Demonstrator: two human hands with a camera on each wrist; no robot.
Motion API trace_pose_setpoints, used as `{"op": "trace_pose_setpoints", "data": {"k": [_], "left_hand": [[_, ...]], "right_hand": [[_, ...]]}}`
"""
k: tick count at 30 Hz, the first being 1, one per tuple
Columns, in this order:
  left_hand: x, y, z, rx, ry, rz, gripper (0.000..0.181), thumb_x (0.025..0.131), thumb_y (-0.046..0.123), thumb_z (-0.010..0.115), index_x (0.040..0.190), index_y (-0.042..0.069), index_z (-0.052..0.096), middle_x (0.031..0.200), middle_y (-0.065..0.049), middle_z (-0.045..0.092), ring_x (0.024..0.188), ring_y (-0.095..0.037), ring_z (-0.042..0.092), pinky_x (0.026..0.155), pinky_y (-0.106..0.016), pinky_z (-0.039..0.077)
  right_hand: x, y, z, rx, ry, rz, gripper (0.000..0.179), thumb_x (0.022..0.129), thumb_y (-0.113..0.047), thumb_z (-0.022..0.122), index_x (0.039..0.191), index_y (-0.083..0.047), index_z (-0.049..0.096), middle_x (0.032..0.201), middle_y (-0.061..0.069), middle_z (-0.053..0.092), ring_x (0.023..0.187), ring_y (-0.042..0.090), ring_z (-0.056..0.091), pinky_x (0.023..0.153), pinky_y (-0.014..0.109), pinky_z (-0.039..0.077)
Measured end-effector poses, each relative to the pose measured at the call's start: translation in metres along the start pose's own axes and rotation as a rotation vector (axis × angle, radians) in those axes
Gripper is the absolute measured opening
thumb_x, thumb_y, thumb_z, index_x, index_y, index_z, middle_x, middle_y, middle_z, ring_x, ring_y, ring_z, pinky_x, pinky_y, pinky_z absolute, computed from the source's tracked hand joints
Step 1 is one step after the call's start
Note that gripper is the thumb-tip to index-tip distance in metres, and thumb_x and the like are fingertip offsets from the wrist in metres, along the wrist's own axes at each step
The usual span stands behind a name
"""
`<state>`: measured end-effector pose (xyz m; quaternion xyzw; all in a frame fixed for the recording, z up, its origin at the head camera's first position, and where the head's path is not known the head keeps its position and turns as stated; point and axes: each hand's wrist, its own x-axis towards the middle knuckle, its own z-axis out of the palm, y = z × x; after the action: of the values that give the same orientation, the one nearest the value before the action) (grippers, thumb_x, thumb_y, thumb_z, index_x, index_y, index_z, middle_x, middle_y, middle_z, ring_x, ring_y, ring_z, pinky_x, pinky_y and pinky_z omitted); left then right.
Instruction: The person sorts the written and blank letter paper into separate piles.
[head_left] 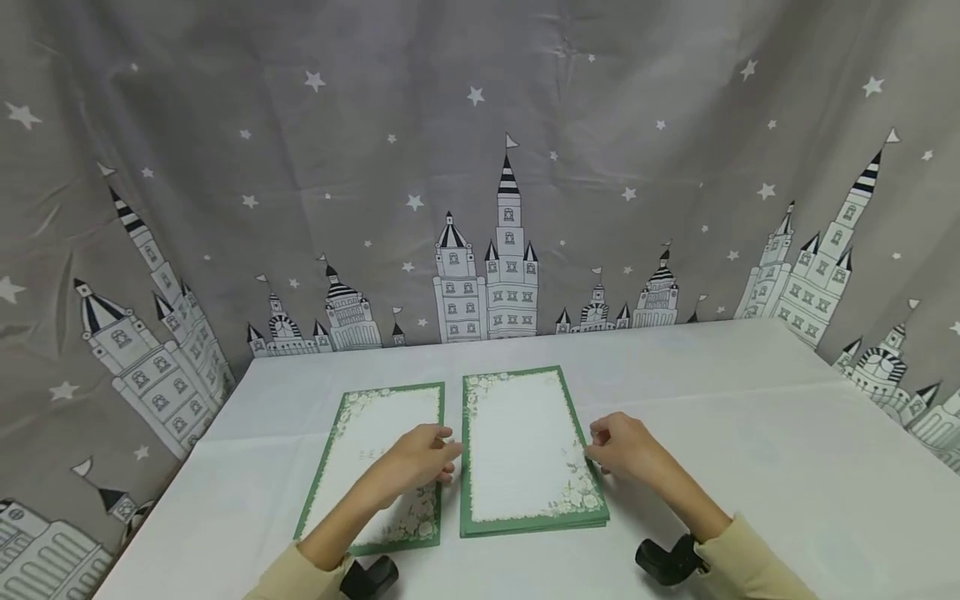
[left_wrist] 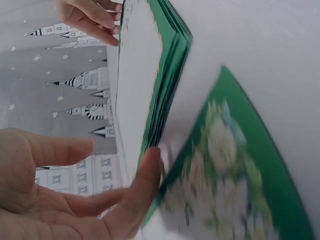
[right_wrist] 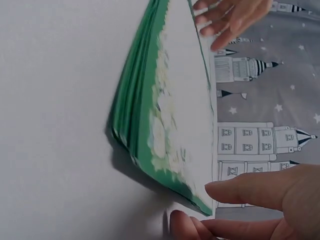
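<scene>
Head view shows the left hand and right hand, thumbs and fingers apart, at opposite long edges of a green-bordered paper stack. It lies between the 2, long axis running away from the person. Another green-bordered sheet lies just left, partly under the left arm; worktop stretches rightward.

Perhaps a studio: castle-print backdrop
</scene>
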<state>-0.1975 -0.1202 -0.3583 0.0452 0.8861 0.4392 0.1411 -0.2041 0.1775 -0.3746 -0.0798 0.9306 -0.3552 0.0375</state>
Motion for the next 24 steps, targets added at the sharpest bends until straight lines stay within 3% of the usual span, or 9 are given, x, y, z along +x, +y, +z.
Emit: {"op": "trace_pose_setpoints", "data": {"k": [3, 4, 7, 10, 15, 21, 24], "left_hand": [[0.005, 0.003, 0.005, -0.018, -0.023, -0.039, 0.058, 0.106, 0.015, 0.059, 0.147, -0.022, 0.04, 0.118, -0.019, 0.067, 0.079, -0.018, 0.07, 0.1, -0.053, 0.052], [0.006, 0.004, 0.006, -0.02, -0.029, -0.043, 0.053, 0.105, 0.015, 0.059, 0.142, -0.021, 0.047, 0.11, -0.018, 0.067, 0.077, -0.018, 0.069, 0.097, -0.052, 0.053], [0.009, 0.006, 0.009, -0.017, -0.036, -0.031, 0.028, 0.104, 0.014, 0.062, 0.11, -0.013, 0.066, 0.086, -0.012, 0.064, 0.069, -0.018, 0.065, 0.079, -0.041, 0.055], [0.01, 0.008, 0.01, -0.007, -0.035, -0.004, 0.028, 0.103, 0.012, 0.063, 0.078, -0.002, 0.061, 0.073, -0.01, 0.06, 0.064, -0.018, 0.063, 0.063, -0.033, 0.047], [0.012, 0.009, 0.009, 0.011, -0.043, 0.025, 0.032, 0.102, 0.009, 0.062, 0.071, 0.004, 0.058, 0.068, -0.008, 0.057, 0.064, -0.019, 0.063, 0.063, -0.032, 0.05], [0.013, 0.008, 0.015, 0.102, -0.036, 0.06, 0.044, 0.101, 0.007, 0.062, 0.063, 0.014, 0.042, 0.059, -0.002, 0.046, 0.055, -0.014, 0.044, 0.052, -0.026, 0.03], [0.013, 0.01, 0.018, 0.181, -0.009, 0.079, 0.04, 0.099, 0.007, 0.063, 0.064, 0.012, 0.046, 0.06, -0.003, 0.048, 0.054, -0.014, 0.04, 0.051, -0.025, 0.031]], "right_hand": [[-0.001, 0.001, 0.005, 0.028, -0.002, -0.011, 0.035, 0.086, 0.002, 0.065, 0.063, -0.013, 0.043, 0.06, -0.001, 0.043, 0.057, 0.013, 0.046, 0.056, 0.027, 0.035], [-0.001, 0.0, 0.006, 0.034, 0.0, -0.008, 0.036, 0.086, 0.003, 0.064, 0.063, -0.013, 0.041, 0.059, -0.002, 0.04, 0.056, 0.013, 0.043, 0.056, 0.027, 0.033], [-0.001, -0.004, 0.007, 0.027, 0.009, 0.008, 0.038, 0.086, 0.004, 0.063, 0.062, -0.014, 0.039, 0.058, -0.003, 0.034, 0.054, 0.012, 0.036, 0.054, 0.026, 0.03], [-0.001, -0.005, 0.008, 0.018, 0.012, 0.022, 0.04, 0.085, 0.006, 0.063, 0.061, -0.013, 0.038, 0.057, -0.003, 0.03, 0.053, 0.012, 0.033, 0.053, 0.026, 0.028], [0.003, 0.0, 0.015, -0.02, 0.03, -0.001, 0.041, 0.084, 0.006, 0.065, 0.059, -0.014, 0.039, 0.056, -0.003, 0.031, 0.052, 0.012, 0.033, 0.053, 0.026, 0.029], [-0.002, -0.01, 0.016, -0.028, 0.061, -0.012, 0.041, 0.082, 0.011, 0.063, 0.059, -0.013, 0.039, 0.056, -0.003, 0.032, 0.053, 0.012, 0.031, 0.052, 0.025, 0.027], [-0.002, -0.011, 0.019, -0.049, 0.074, -0.023, 0.041, 0.081, 0.012, 0.062, 0.059, -0.013, 0.038, 0.059, -0.001, 0.032, 0.055, 0.013, 0.032, 0.051, 0.025, 0.027]]}}
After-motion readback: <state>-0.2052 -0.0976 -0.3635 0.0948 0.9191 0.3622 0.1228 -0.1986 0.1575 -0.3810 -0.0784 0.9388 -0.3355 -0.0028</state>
